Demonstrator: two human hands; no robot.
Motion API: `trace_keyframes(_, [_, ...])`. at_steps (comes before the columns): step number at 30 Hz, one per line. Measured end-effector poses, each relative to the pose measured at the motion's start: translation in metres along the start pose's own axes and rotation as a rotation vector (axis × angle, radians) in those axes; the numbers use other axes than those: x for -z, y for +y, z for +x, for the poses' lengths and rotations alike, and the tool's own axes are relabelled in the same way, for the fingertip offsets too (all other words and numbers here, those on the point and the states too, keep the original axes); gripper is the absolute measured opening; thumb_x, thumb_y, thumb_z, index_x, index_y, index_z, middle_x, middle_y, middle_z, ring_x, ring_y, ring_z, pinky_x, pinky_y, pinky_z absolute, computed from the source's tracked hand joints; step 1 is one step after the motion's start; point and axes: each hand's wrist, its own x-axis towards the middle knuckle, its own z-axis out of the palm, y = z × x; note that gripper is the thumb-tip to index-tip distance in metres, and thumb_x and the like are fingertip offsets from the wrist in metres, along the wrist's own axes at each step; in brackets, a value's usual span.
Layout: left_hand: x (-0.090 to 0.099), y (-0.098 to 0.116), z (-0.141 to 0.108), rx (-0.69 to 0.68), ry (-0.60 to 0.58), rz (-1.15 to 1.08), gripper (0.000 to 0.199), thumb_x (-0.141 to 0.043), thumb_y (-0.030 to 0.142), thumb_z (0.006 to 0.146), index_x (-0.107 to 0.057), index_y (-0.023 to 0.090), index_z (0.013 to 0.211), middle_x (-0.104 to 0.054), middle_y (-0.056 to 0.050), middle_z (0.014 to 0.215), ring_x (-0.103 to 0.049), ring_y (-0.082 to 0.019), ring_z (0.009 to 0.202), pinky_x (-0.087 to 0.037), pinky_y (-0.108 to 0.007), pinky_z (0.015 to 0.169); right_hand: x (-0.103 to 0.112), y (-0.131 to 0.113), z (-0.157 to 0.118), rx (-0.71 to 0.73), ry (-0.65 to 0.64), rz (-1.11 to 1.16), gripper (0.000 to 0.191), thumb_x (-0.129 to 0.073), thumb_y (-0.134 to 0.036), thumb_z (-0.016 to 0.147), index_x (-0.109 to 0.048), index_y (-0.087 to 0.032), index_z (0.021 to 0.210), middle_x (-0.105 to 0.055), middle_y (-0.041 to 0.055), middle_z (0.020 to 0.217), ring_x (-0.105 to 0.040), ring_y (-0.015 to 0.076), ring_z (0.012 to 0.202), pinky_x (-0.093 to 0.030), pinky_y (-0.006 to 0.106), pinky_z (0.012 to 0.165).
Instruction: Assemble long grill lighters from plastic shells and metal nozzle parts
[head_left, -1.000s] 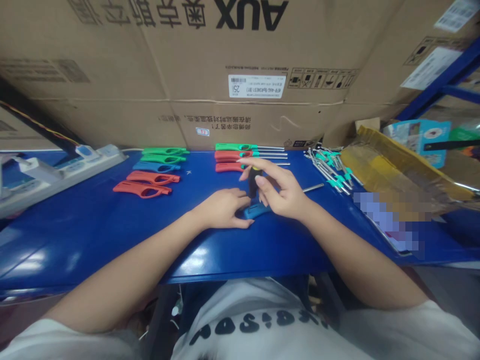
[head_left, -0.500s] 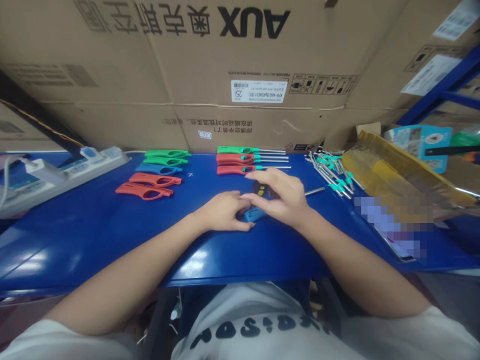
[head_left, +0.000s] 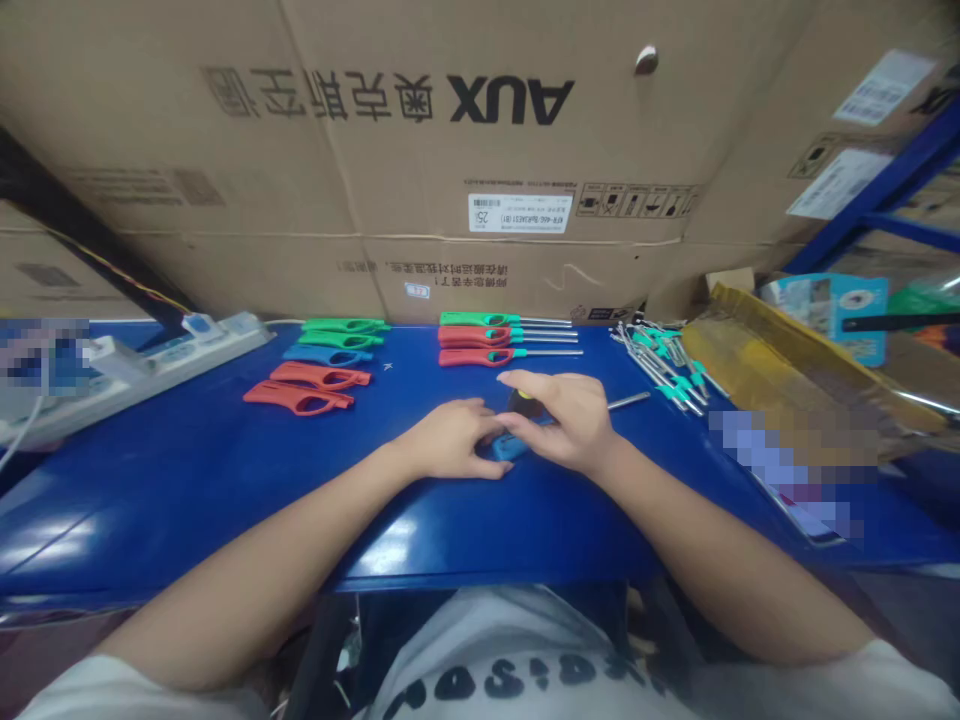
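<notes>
My left hand (head_left: pixel 448 440) rests on the blue table and grips the end of a blue plastic lighter shell (head_left: pixel 508 450), which is partly hidden. My right hand (head_left: pixel 562 420) curls over a small black part (head_left: pixel 521 402) just above that shell, and the two hands nearly touch. Beyond them lie several finished long lighters, one of them green (head_left: pixel 480 319). To the left are loose shells, including a blue shell (head_left: pixel 326 356) and a red shell (head_left: pixel 296 397).
A loose metal rod (head_left: pixel 628 401) lies right of my right hand, beside a pile of green-tipped metal rods (head_left: pixel 660 365). A power strip (head_left: pixel 176 372) sits at the left of the blue table (head_left: pixel 187 480). Large cardboard boxes (head_left: pixel 480 150) stand behind, with a yellow package (head_left: pixel 757 365) at right.
My right hand has come down over the black part, which stood upright a second ago and is now mostly covered. The whole view has shifted slightly, with the table lower in the frame.
</notes>
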Motion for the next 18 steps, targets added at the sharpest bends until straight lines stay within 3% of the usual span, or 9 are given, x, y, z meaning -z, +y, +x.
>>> trace_keyframes(4, [0.000, 0.000, 0.000, -0.009, -0.025, 0.023, 0.030, -0.069, 0.046, 0.082, -0.060, 0.019, 0.075, -0.063, -0.001, 0.072, -0.056, -0.018, 0.070, -0.038, -0.029, 0.064, 0.000, -0.003, 0.002, -0.186, -0.182, 0.294, 0.038, -0.038, -0.022, 0.104, -0.047, -0.019, 0.140, -0.071, 0.0097, 0.117, -0.071, 0.0160, 0.096, -0.058, 0.027, 0.076])
trace_keyframes(7, [0.001, 0.001, 0.001, 0.008, -0.035, 0.011, 0.030, -0.070, 0.046, 0.082, -0.058, 0.019, 0.074, -0.062, 0.000, 0.070, -0.054, -0.018, 0.068, -0.035, -0.028, 0.061, -0.003, 0.000, 0.001, -0.269, -0.149, 0.353, 0.032, -0.050, -0.027, 0.101, -0.053, -0.022, 0.133, -0.071, 0.0071, 0.108, -0.071, 0.0149, 0.085, -0.058, 0.025, 0.066])
trace_keyframes(11, [0.002, 0.001, 0.001, 0.024, -0.039, 0.007, 0.031, -0.069, 0.047, 0.082, -0.057, 0.019, 0.073, -0.061, 0.001, 0.068, -0.054, -0.018, 0.068, -0.036, -0.029, 0.062, -0.002, 0.008, -0.002, -0.082, -0.015, 0.094, 0.031, -0.072, -0.034, 0.089, -0.060, -0.022, 0.114, -0.072, 0.0036, 0.092, -0.066, 0.0155, 0.071, -0.056, 0.027, 0.064])
trace_keyframes(13, [0.002, 0.001, 0.001, 0.018, -0.045, 0.010, 0.032, -0.069, 0.049, 0.082, -0.058, 0.019, 0.075, -0.063, 0.000, 0.071, -0.056, -0.019, 0.071, -0.037, -0.029, 0.065, 0.001, 0.010, 0.000, -0.096, -0.098, 0.124, 0.028, -0.061, -0.033, 0.096, -0.057, -0.021, 0.121, -0.072, 0.0061, 0.100, -0.068, 0.0160, 0.077, -0.056, 0.028, 0.068])
trace_keyframes(16, [0.002, 0.000, 0.001, 0.019, -0.061, 0.017, 0.034, -0.069, 0.051, 0.083, -0.059, 0.019, 0.076, -0.063, 0.000, 0.073, -0.056, -0.020, 0.073, -0.038, -0.030, 0.067, 0.004, 0.011, 0.003, -0.271, -0.235, 0.367, 0.034, -0.038, -0.027, 0.105, -0.047, -0.021, 0.137, -0.069, 0.0080, 0.110, -0.067, 0.0129, 0.079, -0.057, 0.026, 0.068])
trace_keyframes(18, [0.002, 0.000, 0.001, 0.019, -0.068, 0.022, 0.035, -0.069, 0.052, 0.083, -0.058, 0.019, 0.076, -0.063, 0.000, 0.073, -0.056, -0.020, 0.073, -0.038, -0.030, 0.066, 0.004, 0.013, 0.003, -0.321, -0.220, 0.434, 0.033, -0.043, -0.028, 0.104, -0.050, -0.022, 0.135, -0.069, 0.0060, 0.105, -0.066, 0.0117, 0.074, -0.056, 0.024, 0.064])
